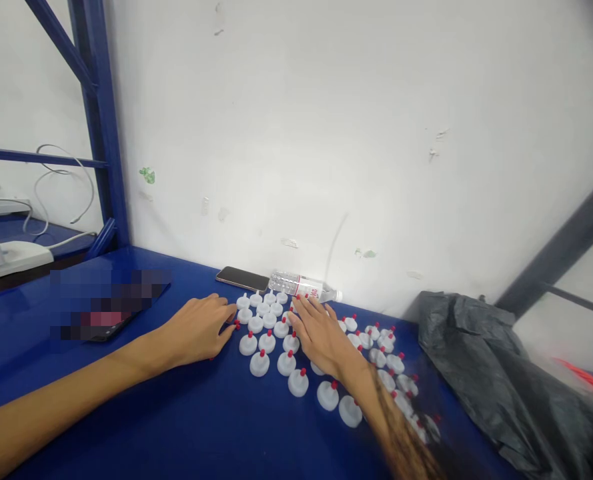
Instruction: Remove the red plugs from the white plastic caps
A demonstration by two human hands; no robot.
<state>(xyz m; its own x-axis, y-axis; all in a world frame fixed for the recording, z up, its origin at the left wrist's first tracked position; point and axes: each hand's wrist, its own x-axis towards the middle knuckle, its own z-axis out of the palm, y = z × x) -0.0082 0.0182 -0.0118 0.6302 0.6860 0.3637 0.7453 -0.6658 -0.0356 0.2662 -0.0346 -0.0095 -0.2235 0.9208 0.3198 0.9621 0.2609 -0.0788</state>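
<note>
Most white nozzle caps [298, 383] on the table [176, 427] are wearing red tips [334, 385], while a back-left cluster [263, 309] is standing bare between left hand [203, 330] and right hand [321, 333], whose half-hidden grips are leaving any pinch impossible to tell.

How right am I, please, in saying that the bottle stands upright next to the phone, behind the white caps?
Not quite: the head view shows the bottle lying on its side. It is indeed next to the phone, behind the white caps.
</note>
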